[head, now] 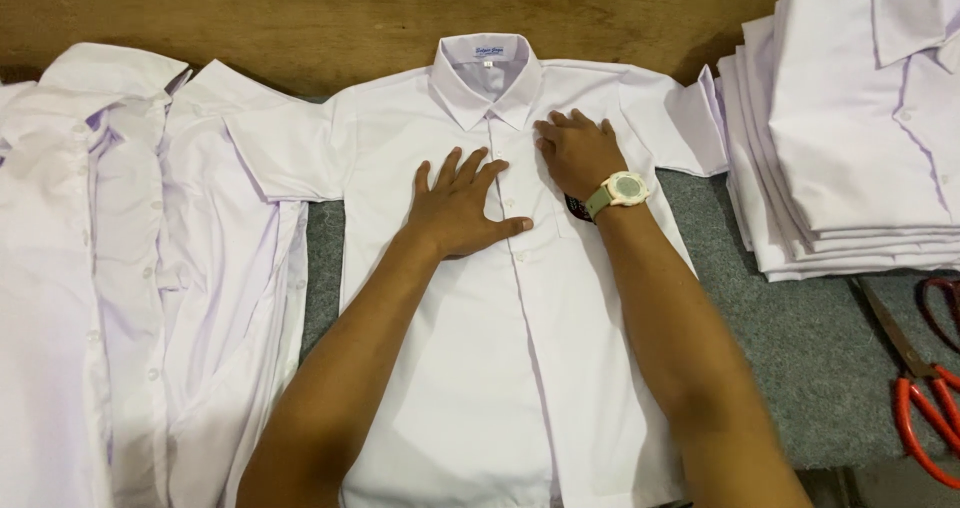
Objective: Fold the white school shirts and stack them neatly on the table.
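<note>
Near edge: red-handled metal scissors lie on the grey felt-covered desk, off to your right. Your left hand and right hand both lie flat, fingers spread, pinching nothing, on the chest of the white short-sleeved button-up shirt. Its long axis runs straight away from you, collar far; the left hand sits nearer. Unfolded white shirts left; folded stack, probably same shirts, far right.
</note>
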